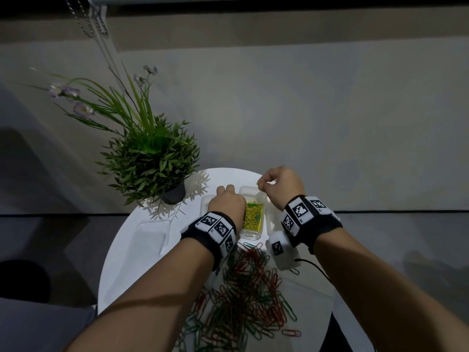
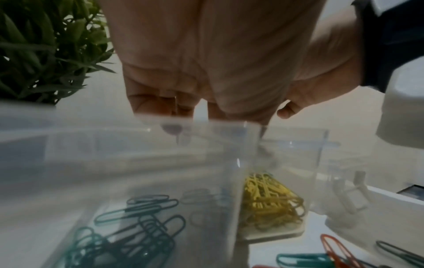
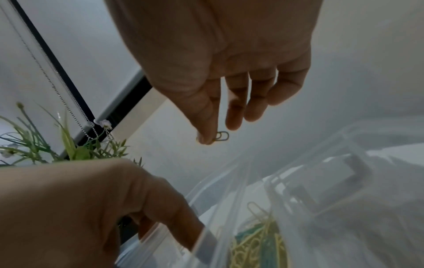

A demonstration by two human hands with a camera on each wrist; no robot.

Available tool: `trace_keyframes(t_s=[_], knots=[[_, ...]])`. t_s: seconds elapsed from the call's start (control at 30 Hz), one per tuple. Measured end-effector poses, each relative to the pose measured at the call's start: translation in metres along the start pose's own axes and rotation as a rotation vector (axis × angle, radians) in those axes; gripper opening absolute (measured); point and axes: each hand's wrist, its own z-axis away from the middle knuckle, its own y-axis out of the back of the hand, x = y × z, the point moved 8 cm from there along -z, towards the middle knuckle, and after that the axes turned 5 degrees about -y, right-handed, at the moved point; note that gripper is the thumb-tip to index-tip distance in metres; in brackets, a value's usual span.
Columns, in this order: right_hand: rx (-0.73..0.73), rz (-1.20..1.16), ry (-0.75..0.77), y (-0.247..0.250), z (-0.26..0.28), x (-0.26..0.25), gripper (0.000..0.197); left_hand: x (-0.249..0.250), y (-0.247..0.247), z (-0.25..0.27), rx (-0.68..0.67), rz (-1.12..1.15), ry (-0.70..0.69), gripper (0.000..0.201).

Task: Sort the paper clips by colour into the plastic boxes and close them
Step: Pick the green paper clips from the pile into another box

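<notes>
R hand (image 1: 281, 185) pinching small paper clip (image 3: 222, 136) above yellow-clip box (image 1: 251, 214); L hand (image 1: 225, 201) grip on box's far rim

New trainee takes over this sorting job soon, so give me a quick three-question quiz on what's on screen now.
1. True or false: the right hand pinches a paper clip in its fingertips.
2. Which colour fills most of the box between the two wrists? A red, B yellow, C blue.
3. Missing word: the unsorted pile on the table lies ___ to the person than that box.

Key: 1 true; 2 B; 3 nearer.
</notes>
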Motion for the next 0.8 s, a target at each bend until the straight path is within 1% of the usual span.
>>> trace_keyframes(t_s=[0.07,0.17,0.23,0.27,0.33,0.4,0.43,0.57,0.63,0.67,0.7,0.8], knots=[[-0.022,-0.046,-0.003,0.001,0.0,0.003,0.011,0.001,-0.002,-0.004,0.006,-0.006,0.006,0.032],[-0.05,-0.052,-0.02,-0.003,0.002,0.009,0.019,0.002,-0.002,-0.006,0.028,0.006,0.014,0.031],[-0.067,-0.055,-0.036,-0.006,0.002,0.013,0.02,-0.001,-0.002,-0.006,0.034,0.058,0.023,0.027],[-0.075,-0.063,-0.04,-0.007,0.003,0.014,0.02,-0.004,0.0,-0.005,0.051,0.11,0.027,0.022],[-0.081,-0.087,-0.038,-0.008,0.003,0.015,0.022,-0.014,0.007,0.0,0.112,0.306,0.034,0.004],[-0.086,-0.091,-0.027,-0.009,0.004,0.013,0.022,-0.025,0.012,0.006,0.152,0.548,0.031,0.02],[-0.092,-0.089,-0.023,-0.009,0.004,0.013,0.022,-0.029,0.015,0.009,0.168,0.652,0.035,0.023],[-0.136,-0.121,-0.038,-0.012,0.005,0.014,0.022,-0.052,0.028,0.021,0.28,0.947,0.082,0.02],[-0.158,-0.127,-0.043,-0.014,0.006,0.013,0.024,-0.064,0.027,0.027,0.302,1.094,0.111,0.021],[-0.16,-0.121,-0.042,-0.014,0.007,0.013,0.023,-0.07,0.026,0.031,0.308,1.123,0.124,0.022],[-0.157,-0.109,-0.038,-0.015,0.008,0.012,0.023,-0.075,0.026,0.034,0.323,1.102,0.134,0.023],[-0.154,-0.073,-0.038,-0.018,0.009,0.009,0.023,-0.09,0.02,0.044,0.348,0.838,0.162,0.023]])
